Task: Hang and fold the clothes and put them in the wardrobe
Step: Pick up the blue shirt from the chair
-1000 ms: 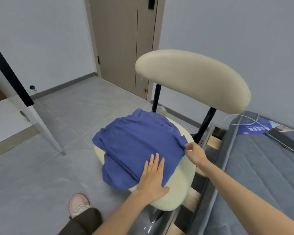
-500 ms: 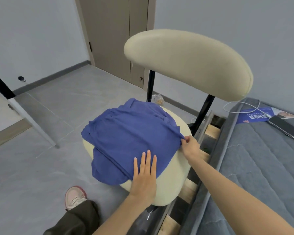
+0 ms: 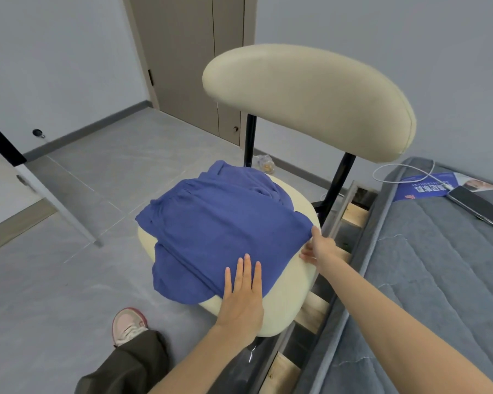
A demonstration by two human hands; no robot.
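A blue garment (image 3: pixel 219 231), folded into a rough rectangle, lies on the cream seat of a chair (image 3: pixel 293 282). My left hand (image 3: pixel 244 297) lies flat on the garment's near edge, fingers straight and together, pressing it down. My right hand (image 3: pixel 319 248) is at the garment's right corner, thumb up against the cloth and fingers on the seat's edge; whether it pinches the fabric is unclear. The garment's far end is bunched toward the chair back.
The chair's cream backrest (image 3: pixel 310 100) rises behind the seat. A grey mattress (image 3: pixel 439 280) on a slatted frame lies to the right, with a blue booklet (image 3: pixel 421 187), a phone (image 3: pixel 478 206) and a white cable on it. A beige door (image 3: pixel 194 58) stands behind. My shoe (image 3: pixel 127 325) is on the grey floor.
The view shifted slightly. My right hand slid a little down the garment's right corner toward the seat edge. My left hand stays flat on the near edge.
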